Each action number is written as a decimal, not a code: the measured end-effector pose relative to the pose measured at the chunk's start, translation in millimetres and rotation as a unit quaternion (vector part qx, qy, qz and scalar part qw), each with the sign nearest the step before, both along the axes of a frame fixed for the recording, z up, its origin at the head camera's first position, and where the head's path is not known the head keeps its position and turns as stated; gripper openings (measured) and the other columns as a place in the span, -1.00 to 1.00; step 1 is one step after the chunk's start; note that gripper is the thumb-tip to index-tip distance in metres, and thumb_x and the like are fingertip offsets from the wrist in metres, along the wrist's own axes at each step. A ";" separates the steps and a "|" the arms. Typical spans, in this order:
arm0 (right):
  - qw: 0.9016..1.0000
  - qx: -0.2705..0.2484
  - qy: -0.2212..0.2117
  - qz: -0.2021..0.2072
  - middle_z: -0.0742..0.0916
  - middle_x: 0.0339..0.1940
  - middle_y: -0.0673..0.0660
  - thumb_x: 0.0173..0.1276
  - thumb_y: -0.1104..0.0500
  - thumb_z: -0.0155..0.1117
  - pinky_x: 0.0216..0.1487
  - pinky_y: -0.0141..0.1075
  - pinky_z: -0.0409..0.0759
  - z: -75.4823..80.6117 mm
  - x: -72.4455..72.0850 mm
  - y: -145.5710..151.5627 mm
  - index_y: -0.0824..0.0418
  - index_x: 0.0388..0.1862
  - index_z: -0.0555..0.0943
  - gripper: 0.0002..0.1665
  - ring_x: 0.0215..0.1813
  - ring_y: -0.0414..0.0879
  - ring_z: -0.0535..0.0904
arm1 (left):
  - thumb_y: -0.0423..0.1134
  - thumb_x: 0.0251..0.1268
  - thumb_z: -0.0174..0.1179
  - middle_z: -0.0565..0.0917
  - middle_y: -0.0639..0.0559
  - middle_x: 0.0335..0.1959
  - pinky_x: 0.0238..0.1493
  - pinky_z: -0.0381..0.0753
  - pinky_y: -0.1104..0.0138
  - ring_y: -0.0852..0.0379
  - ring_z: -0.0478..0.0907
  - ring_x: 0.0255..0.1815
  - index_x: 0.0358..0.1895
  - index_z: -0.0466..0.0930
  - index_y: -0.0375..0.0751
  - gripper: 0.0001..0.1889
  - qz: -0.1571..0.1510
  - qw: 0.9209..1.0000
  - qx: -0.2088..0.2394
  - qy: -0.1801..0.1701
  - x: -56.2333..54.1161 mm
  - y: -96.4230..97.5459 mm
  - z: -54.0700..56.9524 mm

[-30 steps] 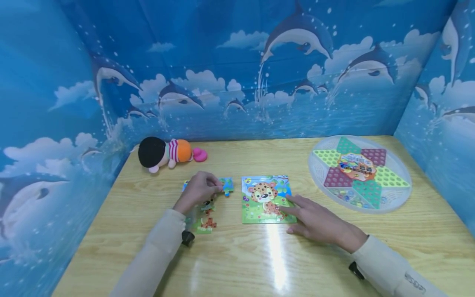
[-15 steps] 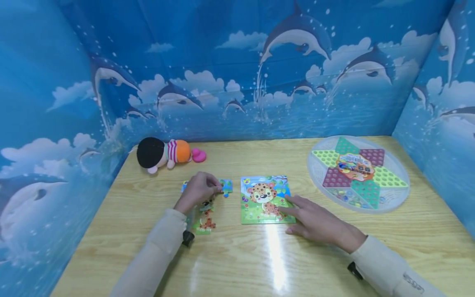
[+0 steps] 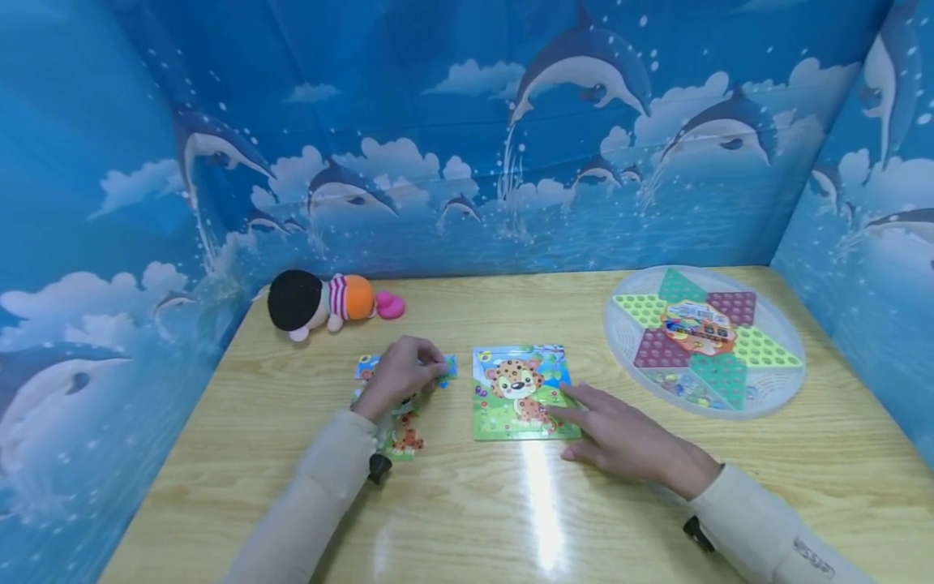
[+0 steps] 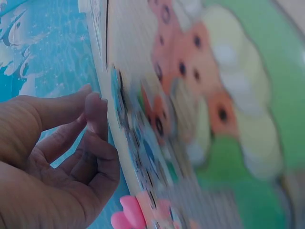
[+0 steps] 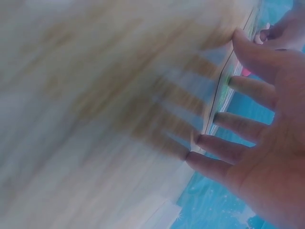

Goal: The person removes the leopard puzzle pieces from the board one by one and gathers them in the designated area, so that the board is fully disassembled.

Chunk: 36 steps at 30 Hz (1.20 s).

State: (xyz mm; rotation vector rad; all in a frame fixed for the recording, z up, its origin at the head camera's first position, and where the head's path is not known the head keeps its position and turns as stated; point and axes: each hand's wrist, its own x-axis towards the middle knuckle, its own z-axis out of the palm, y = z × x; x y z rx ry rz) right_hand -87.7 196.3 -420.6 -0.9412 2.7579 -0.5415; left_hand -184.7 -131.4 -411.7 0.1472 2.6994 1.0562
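Note:
My left hand (image 3: 404, 371) bends over a partly assembled leopard jigsaw puzzle (image 3: 403, 446) and covers much of it. Its fingertips are at the blue puzzle piece (image 3: 451, 365) in the top right corner. In the left wrist view the thumb and index fingertips (image 4: 96, 112) meet, and nothing shows between them; the other fingers curl in. To the right lies a square leopard picture board (image 3: 503, 418). My right hand (image 3: 620, 434) spreads its fingers at the board's right edge; in the right wrist view its fingers (image 5: 243, 126) are nearly straight.
A soft doll (image 3: 357, 298) with black hair lies at the back left of the wooden table (image 3: 409, 527). At the right is a round Chinese checkers board (image 3: 784, 385) with marbles under its cover. Dolphin-printed cloth (image 3: 467, 162) encloses the table's back and sides.
My left hand has shifted slightly right, uncovering more of the puzzle's top left corner and covering more of the top right piece. The right hand stays in place.

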 end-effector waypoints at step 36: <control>1.000 -0.007 0.001 -0.006 0.36 0.48 0.48 0.34 0.01 0.44 0.38 0.26 0.31 2.8 13.6 8.4 0.23 0.35 0.55 -0.35 0.46 0.42 0.28 | -0.43 0.22 0.34 0.71 0.14 -0.45 -0.40 0.56 0.39 0.23 0.48 -0.57 -0.41 0.78 -0.15 -0.88 -0.157 0.987 -0.015 0.004 13.0 111.8 -6.5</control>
